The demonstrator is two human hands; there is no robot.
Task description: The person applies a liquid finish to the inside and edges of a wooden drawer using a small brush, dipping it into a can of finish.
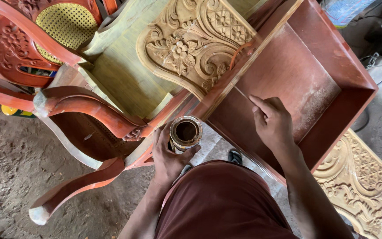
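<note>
We note the left hand wrapped in a full grip round the small open tin, while the right hand, nothing held, rests fingertips on the red-brown panel just right of the tin.

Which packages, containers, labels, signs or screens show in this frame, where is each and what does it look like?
Open jar: held in the left hand at centre, round, stained brown, dark liquid inside.
Plastic package: top right edge, crumpled, clear with pale blue; only partly in view.
Yellow object: left edge under the chair rail, mostly hidden; cannot tell whether it is a package.
No signs or screens in view.
</note>
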